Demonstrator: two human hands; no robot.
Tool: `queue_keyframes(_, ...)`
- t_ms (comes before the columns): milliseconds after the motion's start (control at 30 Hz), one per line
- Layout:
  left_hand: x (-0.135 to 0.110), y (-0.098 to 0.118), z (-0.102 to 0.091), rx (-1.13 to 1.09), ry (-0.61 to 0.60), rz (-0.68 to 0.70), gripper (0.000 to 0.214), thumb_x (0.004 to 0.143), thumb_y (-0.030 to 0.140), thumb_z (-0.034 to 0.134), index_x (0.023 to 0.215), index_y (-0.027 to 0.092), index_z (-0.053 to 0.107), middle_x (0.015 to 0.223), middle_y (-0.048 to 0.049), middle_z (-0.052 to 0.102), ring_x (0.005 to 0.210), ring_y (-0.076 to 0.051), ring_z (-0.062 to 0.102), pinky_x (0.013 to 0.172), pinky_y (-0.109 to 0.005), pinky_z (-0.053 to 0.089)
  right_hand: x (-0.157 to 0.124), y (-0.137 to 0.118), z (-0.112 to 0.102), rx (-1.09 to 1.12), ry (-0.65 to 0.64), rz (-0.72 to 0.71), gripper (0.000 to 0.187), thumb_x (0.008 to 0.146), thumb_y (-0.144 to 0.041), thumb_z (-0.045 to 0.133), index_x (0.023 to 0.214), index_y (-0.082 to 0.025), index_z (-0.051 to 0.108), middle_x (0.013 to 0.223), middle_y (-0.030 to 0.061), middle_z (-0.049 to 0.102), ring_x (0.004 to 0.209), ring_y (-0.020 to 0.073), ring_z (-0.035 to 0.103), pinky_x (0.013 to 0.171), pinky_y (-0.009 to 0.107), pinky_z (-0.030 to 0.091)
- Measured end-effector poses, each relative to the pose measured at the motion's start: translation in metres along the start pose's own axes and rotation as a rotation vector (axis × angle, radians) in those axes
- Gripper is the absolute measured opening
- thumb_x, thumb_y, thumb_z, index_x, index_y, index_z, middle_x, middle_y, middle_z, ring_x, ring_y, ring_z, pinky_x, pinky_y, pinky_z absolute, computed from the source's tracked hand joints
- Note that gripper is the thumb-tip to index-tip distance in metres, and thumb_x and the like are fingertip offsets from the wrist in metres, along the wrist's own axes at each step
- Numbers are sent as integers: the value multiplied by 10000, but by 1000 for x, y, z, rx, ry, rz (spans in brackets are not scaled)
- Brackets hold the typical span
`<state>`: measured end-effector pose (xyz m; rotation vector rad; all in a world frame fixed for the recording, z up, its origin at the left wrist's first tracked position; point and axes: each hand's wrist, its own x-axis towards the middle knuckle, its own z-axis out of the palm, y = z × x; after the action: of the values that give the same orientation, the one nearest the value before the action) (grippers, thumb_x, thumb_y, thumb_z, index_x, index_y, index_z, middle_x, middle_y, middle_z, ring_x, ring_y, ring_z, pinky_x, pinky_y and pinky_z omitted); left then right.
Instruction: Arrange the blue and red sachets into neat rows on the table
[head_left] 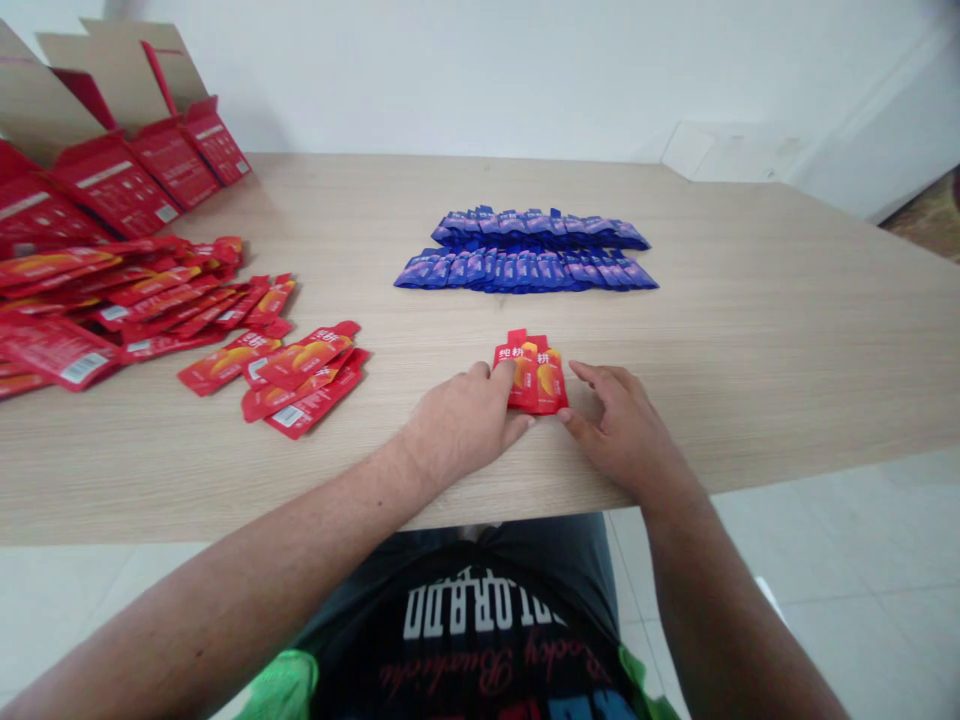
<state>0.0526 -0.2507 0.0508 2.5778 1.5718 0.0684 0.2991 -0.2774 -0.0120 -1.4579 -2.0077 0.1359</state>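
Two or three red sachets (534, 375) lie side by side near the front edge of the wooden table (750, 330). My left hand (461, 420) rests at their left side, fingers curled, with a fingertip pressing on the leftmost sachet. My right hand (622, 425) lies flat at their right side, fingers stretched out, thumb touching the lower right corner of the sachets.
Two neat rows of blue sachets (525, 250) lie further back. A loose heap of red sachets (300, 370) spreads to the left, with a larger pile (112, 300) beyond it. Open red cartons (112, 150) stand at the far left corner.
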Motion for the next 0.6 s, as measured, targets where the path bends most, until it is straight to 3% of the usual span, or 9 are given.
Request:
queue_keyframes(133, -34, -47, -13, -28, 66, -67, 513, 1048, 482, 598, 1486, 216, 567, 1283, -136, 740, 1157, -317, 739, 964, -431, 596, -2, 8, 0, 8, 43, 29, 580, 1062, -529, 599, 1500, -151, 645, 1320, 190, 667, 1198, 377, 656, 1102, 597, 548)
queue_keyframes(267, -77, -123, -16, 36, 168, -296, 261, 1020, 349, 570, 1180, 199, 711, 1157, -122, 766, 1117, -311, 733, 1019, -441, 577, -3, 12, 2, -3, 39, 4, 611, 1072, -594, 576, 1491, -157, 656, 1294, 186, 682, 1175, 379, 677, 1100, 590, 552)
queue_keyframes(367, -107, -163, -9, 115, 209, -411, 262, 1031, 405, 549, 1042, 219, 733, 1119, -119, 758, 1120, -329, 719, 1037, -460, 568, -5, 12, 2, -18, 44, 25, 672, 1069, -660, 562, 1498, -151, 656, 1310, 196, 679, 1159, 382, 684, 1098, 588, 552)
queue_keyframes(467, -125, -173, -2, 176, 238, -409, 353, 1022, 520, 588, 1131, 225, 748, 1244, -133, 745, 1233, -354, 686, 1113, -476, 539, -5, 12, 2, -43, 43, 50, 717, 1055, -693, 561, 1493, -135, 666, 1304, 201, 681, 1141, 383, 689, 1084, 585, 560)
queue_keyframes(600, -119, -162, -1, 264, 206, -410, 469, 1015, 573, 597, 1258, 200, 744, 1334, -172, 734, 1302, -398, 655, 1148, -519, 515, -5, 14, 2, -78, 34, 75, 715, 1044, -676, 574, 1498, -132, 666, 1282, 198, 687, 1133, 384, 690, 1061, 586, 571)
